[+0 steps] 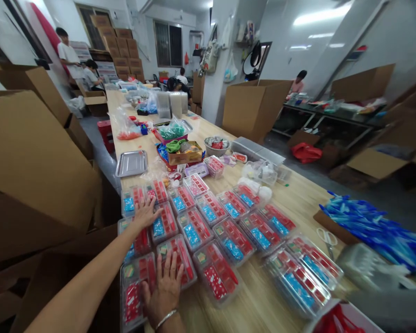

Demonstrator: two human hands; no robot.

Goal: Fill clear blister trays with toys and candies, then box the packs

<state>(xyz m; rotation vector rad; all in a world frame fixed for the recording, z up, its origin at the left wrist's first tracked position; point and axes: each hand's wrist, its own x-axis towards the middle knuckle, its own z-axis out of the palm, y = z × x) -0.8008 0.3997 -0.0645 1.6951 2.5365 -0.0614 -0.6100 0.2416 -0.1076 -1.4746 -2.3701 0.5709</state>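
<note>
while left fingers [148, 203] and right fingers [168, 267] rest spread on boxes [186, 253], those around them look packed, what remains unclear.

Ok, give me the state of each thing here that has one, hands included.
Left hand: open, spread
Right hand: open, spread
Clear plastic boxes: filled, lids apparently closed
Metal tray: lying flat
Gray bowl: filled
Blue plastic pieces: heaped
Scissors: lying down, blades too blurred to judge
Ceiling light: lit
</note>
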